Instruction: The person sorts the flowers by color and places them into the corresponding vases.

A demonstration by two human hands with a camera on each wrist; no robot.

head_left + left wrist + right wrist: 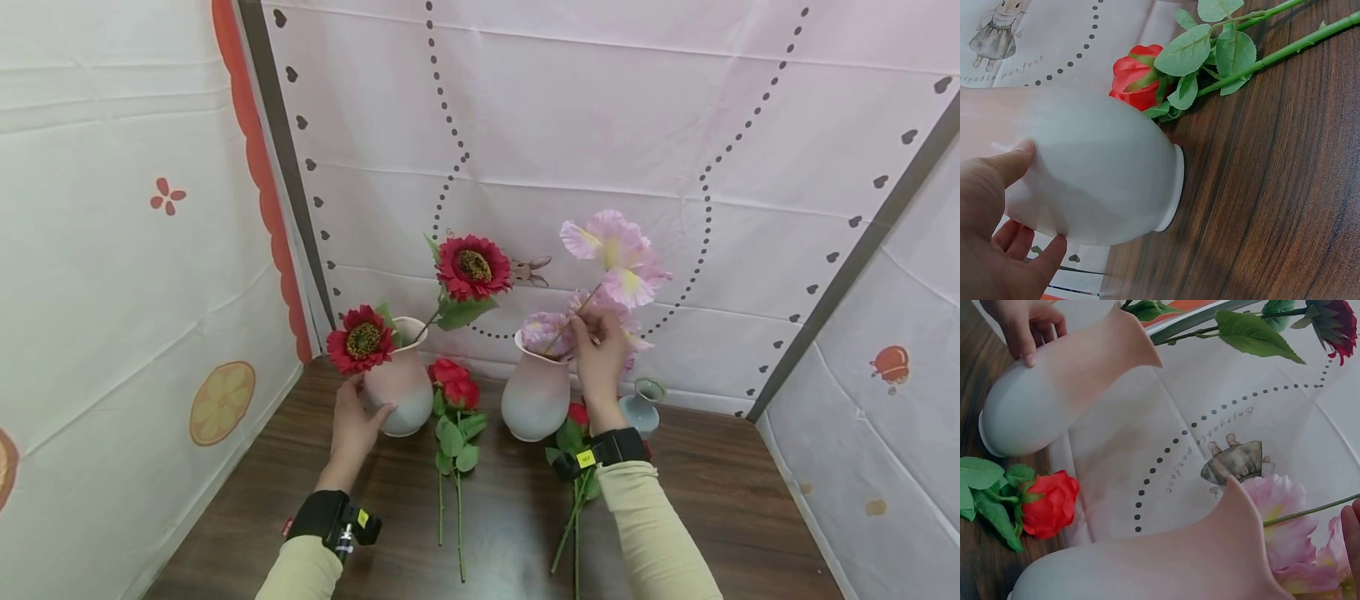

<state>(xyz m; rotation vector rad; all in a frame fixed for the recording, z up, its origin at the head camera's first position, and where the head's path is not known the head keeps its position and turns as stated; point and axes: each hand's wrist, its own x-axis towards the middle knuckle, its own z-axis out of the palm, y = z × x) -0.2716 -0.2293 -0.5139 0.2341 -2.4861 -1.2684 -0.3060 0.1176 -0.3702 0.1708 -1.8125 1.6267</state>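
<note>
My left hand (pixel 354 427) grips the left vase (pixel 401 392), pink above and pale grey below; thumb and fingers lie on opposite sides of its body in the left wrist view. Two red daisy-like flowers (pixel 473 267) with dark centres stand in this vase, one leaning left over the hand. At the right, my right hand (pixel 602 350) pinches the thin stem of a ruffled pink flower (pixel 611 250) with yellow centres, over the mouth of the right vase (pixel 536 398). More pink blooms (pixel 543 332) cluster at that vase's rim, partly hidden by the hand.
Red roses (pixel 454 383) with long green stems lie on the wooden table (pixel 510 517) between the vases. More rose stems (pixel 576 508) lie below the right wrist. A small blue-grey vase (pixel 642 408) stands at the right, before the printed cloth wall (pixel 585 125).
</note>
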